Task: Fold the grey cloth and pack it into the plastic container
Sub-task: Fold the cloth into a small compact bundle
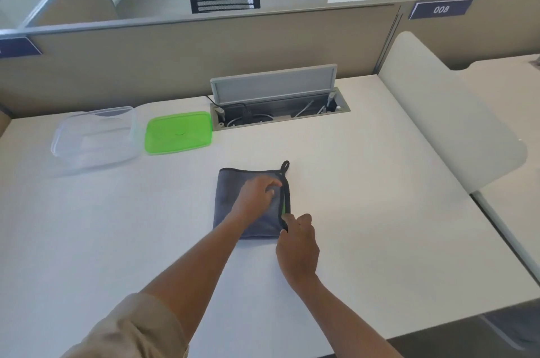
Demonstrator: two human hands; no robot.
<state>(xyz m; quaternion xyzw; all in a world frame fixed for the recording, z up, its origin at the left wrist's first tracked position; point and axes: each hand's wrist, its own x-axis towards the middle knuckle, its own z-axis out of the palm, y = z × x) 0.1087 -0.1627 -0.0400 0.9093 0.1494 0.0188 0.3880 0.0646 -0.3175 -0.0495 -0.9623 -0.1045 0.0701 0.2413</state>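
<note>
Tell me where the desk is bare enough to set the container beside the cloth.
Bare desk lies left of the grey cloth, below the plastic container and green lid. Right, toward the white divider, is also free.

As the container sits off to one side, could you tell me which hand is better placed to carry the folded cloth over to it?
Probably the left hand: it rests flat on the grey cloth, and the plastic container stands on its side.
</note>
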